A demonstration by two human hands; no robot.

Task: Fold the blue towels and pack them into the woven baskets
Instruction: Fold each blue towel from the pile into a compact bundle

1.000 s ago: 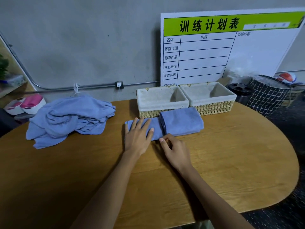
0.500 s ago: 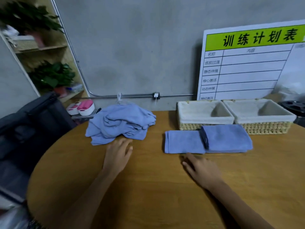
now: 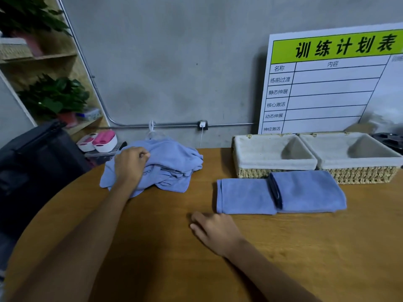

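Note:
A crumpled pile of blue towels (image 3: 168, 164) lies at the table's far left. My left hand (image 3: 129, 165) is on top of the pile, its fingers curled into the cloth. Two folded blue towels lie side by side in front of the baskets: a flat one (image 3: 244, 196) and a thicker one (image 3: 309, 191) overlapping its right edge. Two woven baskets with pale cloth liners stand against the wall, the left basket (image 3: 255, 172) and the right basket (image 3: 366, 175), both with nothing inside. My right hand (image 3: 214, 231) rests flat on the wooden table (image 3: 305, 247), just left of and below the flat folded towel.
A white board with a green header (image 3: 331, 83) leans on the wall behind the baskets. A black bag (image 3: 37, 168) sits off the table's left edge. Pink and white containers (image 3: 99, 141) and shelves with plants (image 3: 52, 97) stand at the far left.
My left hand has left the folded towel, travelled left and now grips the crumpled pile. My right hand has slid off the folded towels onto the bare table. The view has turned left.

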